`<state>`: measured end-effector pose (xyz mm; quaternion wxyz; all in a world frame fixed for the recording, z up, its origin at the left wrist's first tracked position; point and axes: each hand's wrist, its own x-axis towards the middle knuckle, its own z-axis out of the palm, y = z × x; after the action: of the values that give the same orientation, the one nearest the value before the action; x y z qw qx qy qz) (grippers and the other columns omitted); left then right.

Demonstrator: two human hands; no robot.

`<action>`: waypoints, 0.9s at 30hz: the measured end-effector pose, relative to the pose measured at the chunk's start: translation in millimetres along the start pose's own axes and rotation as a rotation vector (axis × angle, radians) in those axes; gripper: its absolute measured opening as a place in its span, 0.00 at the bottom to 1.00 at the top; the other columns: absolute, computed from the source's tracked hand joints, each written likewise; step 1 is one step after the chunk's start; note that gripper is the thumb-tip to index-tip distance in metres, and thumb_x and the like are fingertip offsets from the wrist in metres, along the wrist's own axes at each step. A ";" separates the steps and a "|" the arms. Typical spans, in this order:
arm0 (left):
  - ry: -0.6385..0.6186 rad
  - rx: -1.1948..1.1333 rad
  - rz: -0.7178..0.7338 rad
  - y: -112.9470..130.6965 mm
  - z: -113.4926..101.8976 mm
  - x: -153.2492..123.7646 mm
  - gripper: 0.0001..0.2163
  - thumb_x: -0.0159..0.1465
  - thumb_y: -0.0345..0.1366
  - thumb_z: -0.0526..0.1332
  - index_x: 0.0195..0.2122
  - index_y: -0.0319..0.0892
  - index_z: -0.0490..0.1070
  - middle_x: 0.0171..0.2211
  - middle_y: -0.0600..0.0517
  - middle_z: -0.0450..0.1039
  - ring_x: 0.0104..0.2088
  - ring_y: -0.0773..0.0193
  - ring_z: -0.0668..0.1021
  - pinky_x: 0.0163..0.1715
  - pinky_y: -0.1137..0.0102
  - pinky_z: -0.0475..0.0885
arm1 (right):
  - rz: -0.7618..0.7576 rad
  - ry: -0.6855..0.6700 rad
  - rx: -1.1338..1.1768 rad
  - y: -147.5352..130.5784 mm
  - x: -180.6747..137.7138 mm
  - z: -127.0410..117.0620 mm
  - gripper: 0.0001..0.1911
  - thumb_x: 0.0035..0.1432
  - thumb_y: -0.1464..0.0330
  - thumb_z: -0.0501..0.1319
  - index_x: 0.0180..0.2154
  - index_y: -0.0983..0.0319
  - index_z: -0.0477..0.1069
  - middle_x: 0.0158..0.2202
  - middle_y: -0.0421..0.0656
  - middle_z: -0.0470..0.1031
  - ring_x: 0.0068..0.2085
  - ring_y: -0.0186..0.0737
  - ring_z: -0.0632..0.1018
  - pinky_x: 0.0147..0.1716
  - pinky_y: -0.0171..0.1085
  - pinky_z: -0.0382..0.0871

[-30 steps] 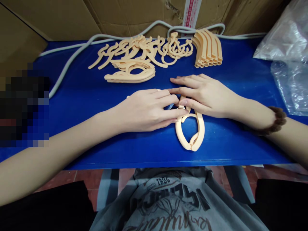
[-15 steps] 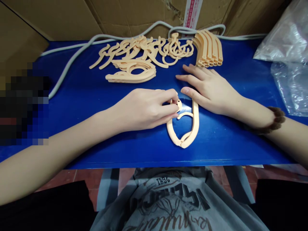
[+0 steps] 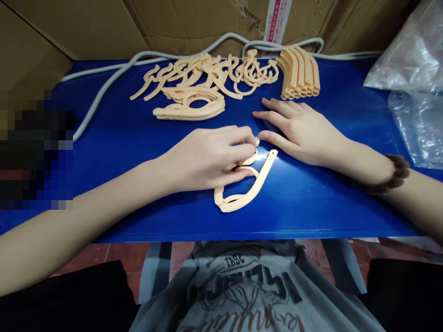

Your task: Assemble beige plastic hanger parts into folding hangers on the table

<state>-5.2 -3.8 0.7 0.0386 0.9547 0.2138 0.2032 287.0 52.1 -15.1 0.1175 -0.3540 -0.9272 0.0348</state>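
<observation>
A beige plastic folding hanger (image 3: pixel 254 191) lies on the blue table in front of me, one arm slanting up to the right. My left hand (image 3: pixel 221 157) is closed on its upper part, and the fingers hide much of the hook end and the other arm. To the right, my right hand (image 3: pixel 294 129) rests palm down with its fingers spread, holding nothing. Its thumb tip is close to a small beige piece that sticks out by my left fingertips; whether they touch I cannot tell.
Behind my hands lie a few stacked folded hangers (image 3: pixel 190 111), a heap of loose hook pieces (image 3: pixel 221 74) and a row of curved arm pieces (image 3: pixel 299 71). A grey cable (image 3: pixel 104 92) runs along cardboard (image 3: pixel 200 23). Clear plastic bags (image 3: pixel 411 64) lie at the right.
The hanger has swung round, its lower end going left and its right arm now slanting. My right hand has come off that arm; my left hand keeps its hold.
</observation>
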 end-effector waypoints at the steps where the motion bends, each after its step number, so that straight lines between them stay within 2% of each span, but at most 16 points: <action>1: -0.016 -0.070 -0.021 -1.2 -0.4 0.1 0.12 0.83 0.37 0.65 0.39 0.45 0.72 0.52 0.46 0.85 0.46 0.56 0.86 0.42 0.64 0.77 | -0.001 0.000 -0.008 0.4 -0.1 0.3 0.41 0.83 0.42 0.46 0.79 0.60 0.71 0.83 0.58 0.66 0.81 0.70 0.70 0.75 0.66 0.67; 3: -0.035 -0.199 -0.040 -3.7 -0.8 0.5 0.10 0.82 0.34 0.64 0.40 0.45 0.72 0.53 0.46 0.84 0.49 0.57 0.86 0.47 0.65 0.79 | 0.003 -0.003 -0.021 0.9 -0.1 0.7 0.41 0.83 0.42 0.45 0.78 0.60 0.71 0.83 0.58 0.66 0.80 0.70 0.71 0.74 0.66 0.68; 5: -0.040 -0.276 -0.047 -5.7 -0.6 1.2 0.04 0.82 0.32 0.63 0.47 0.44 0.75 0.54 0.46 0.83 0.52 0.57 0.86 0.52 0.65 0.80 | 0.005 -0.003 -0.027 1.2 0.1 0.7 0.41 0.83 0.42 0.46 0.78 0.59 0.71 0.83 0.57 0.67 0.80 0.68 0.71 0.74 0.66 0.69; 7: -0.041 -0.307 -0.056 -6.9 0.0 1.9 0.06 0.82 0.31 0.61 0.56 0.45 0.77 0.56 0.46 0.83 0.55 0.56 0.86 0.54 0.65 0.80 | 0.004 -0.001 -0.028 1.2 0.5 0.3 0.39 0.83 0.43 0.46 0.78 0.58 0.71 0.83 0.57 0.67 0.80 0.68 0.72 0.73 0.66 0.70; 9: -0.039 -0.312 -0.064 -7.2 0.7 2.3 0.10 0.83 0.31 0.60 0.60 0.45 0.76 0.57 0.45 0.84 0.56 0.57 0.86 0.54 0.66 0.81 | 0.005 -0.009 -0.032 0.5 0.9 -0.4 0.39 0.83 0.45 0.46 0.78 0.58 0.71 0.83 0.57 0.66 0.79 0.69 0.72 0.73 0.66 0.70; 14: -0.042 -0.293 -0.064 -6.4 1.5 1.9 0.12 0.84 0.28 0.57 0.60 0.44 0.78 0.59 0.46 0.84 0.55 0.61 0.87 0.55 0.69 0.81 | 0.021 -0.047 -0.031 -1.8 2.2 -2.2 0.39 0.83 0.49 0.44 0.79 0.64 0.70 0.83 0.61 0.65 0.79 0.71 0.72 0.74 0.66 0.68; 19: -0.067 -0.123 -0.058 -4.0 2.6 0.0 0.18 0.82 0.26 0.51 0.55 0.45 0.82 0.65 0.48 0.83 0.59 0.57 0.87 0.50 0.67 0.83 | 0.006 -0.027 -0.030 -0.6 1.8 -1.5 0.36 0.84 0.52 0.45 0.78 0.62 0.71 0.82 0.60 0.68 0.77 0.69 0.74 0.71 0.66 0.70; 23: -0.090 -0.001 -0.061 -1.1 3.7 -1.2 0.18 0.83 0.30 0.50 0.59 0.45 0.82 0.66 0.47 0.84 0.57 0.55 0.88 0.47 0.66 0.84 | -0.004 -0.006 -0.026 1.8 1.0 0.6 0.34 0.84 0.54 0.46 0.78 0.60 0.72 0.81 0.60 0.69 0.76 0.69 0.75 0.71 0.66 0.70; 27: -0.066 0.075 -0.010 0.0 5.1 -0.9 0.19 0.87 0.34 0.49 0.59 0.45 0.82 0.65 0.50 0.85 0.59 0.55 0.87 0.52 0.65 0.84 | -0.007 -0.013 -0.038 0.4 0.5 -0.7 0.33 0.84 0.56 0.47 0.78 0.61 0.72 0.81 0.60 0.68 0.77 0.70 0.74 0.71 0.68 0.71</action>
<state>-3.9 -4.2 -4.3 0.0107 0.9605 0.2249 0.1634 287.1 52.7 -14.4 0.1049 -0.3526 -0.9297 0.0192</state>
